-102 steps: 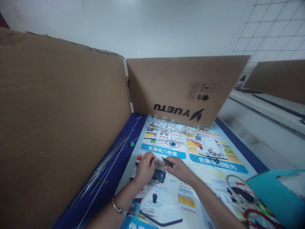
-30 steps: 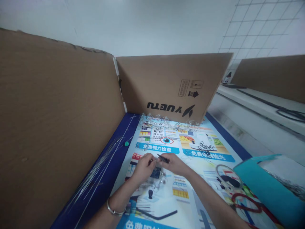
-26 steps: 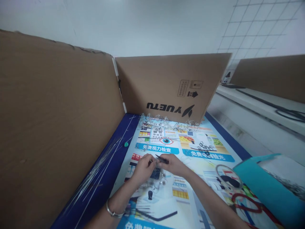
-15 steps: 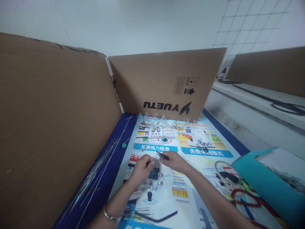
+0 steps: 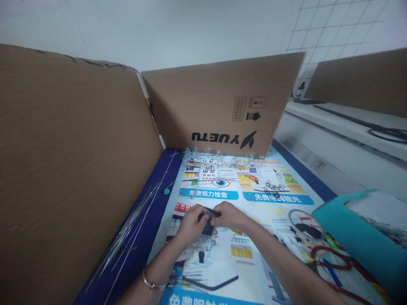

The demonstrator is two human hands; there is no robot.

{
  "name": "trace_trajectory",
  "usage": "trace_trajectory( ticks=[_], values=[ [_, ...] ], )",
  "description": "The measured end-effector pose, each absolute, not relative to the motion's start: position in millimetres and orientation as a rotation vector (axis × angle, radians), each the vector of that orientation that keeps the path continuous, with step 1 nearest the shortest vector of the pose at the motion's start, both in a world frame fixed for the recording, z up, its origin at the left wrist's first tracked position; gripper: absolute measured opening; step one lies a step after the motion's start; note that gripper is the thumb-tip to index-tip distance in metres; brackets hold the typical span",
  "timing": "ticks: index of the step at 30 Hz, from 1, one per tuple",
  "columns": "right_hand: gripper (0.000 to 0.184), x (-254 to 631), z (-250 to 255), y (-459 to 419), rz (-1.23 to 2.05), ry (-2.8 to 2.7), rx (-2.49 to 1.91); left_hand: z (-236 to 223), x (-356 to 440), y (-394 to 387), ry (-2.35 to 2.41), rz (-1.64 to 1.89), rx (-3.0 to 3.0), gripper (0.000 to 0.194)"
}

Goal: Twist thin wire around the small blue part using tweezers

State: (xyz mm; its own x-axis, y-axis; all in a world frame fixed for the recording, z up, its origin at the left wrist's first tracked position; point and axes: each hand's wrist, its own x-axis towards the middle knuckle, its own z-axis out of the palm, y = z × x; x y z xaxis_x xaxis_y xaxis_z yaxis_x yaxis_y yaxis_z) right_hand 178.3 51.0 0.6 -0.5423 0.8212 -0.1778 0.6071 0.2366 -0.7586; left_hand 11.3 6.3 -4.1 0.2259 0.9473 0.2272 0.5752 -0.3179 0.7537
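Note:
My right hand (image 5: 227, 214) is closed around slim dark tweezers (image 5: 211, 211), whose tips point left toward my left hand. My left hand (image 5: 192, 222) is closed in a pinch just beside those tips; what it holds is hidden by the fingers. The two hands nearly meet over the printed sheet. Below them on the sheet lies a tangle of thin wire with clear beads (image 5: 208, 243), close to a small black object (image 5: 201, 256).
Cardboard panels stand at the left (image 5: 79, 169) and back (image 5: 222, 106). Beaded wire lies along the back panel. Loose straight wires (image 5: 130, 224) lie on the blue strip. Black loops (image 5: 273, 189), a red band (image 5: 333, 258) and a teal box (image 5: 362, 241) are at the right.
My hands have come together: the right hand has moved the tweezers left, up against the left hand's fingers. The view has shifted slightly.

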Motion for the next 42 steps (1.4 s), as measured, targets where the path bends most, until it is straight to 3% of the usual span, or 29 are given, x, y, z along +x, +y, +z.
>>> trace_trajectory(
  ticks=[8,13,19,29,34,39,42],
  values=[
    [0.026,180,-2,53,1.082,-2.191,-1.286,-5,10,8,1.397,0.991,1.922,0.009],
    [0.018,182,1,57,0.927,-2.142,-1.274,-8,8,10,1.399,1.009,1.892,0.01],
    [0.014,187,9,54,0.967,-2.211,-1.091,-12,7,12,1.476,1.04,1.871,0.011],
    [0.036,179,21,45,0.855,-2.277,-1.072,-6,8,9,1.406,1.048,1.853,0.01],
    [0.028,181,21,45,0.738,-2.354,-1.083,-7,8,10,1.424,1.027,1.842,0.012],
    [0.002,181,20,44,0.454,-2.52,-1.072,-6,7,9,1.445,1.024,1.887,0.01],
    [0.006,181,18,44,0.376,-2.595,-1.071,-6,8,8,1.466,1.016,1.922,0.008]
  ],
)
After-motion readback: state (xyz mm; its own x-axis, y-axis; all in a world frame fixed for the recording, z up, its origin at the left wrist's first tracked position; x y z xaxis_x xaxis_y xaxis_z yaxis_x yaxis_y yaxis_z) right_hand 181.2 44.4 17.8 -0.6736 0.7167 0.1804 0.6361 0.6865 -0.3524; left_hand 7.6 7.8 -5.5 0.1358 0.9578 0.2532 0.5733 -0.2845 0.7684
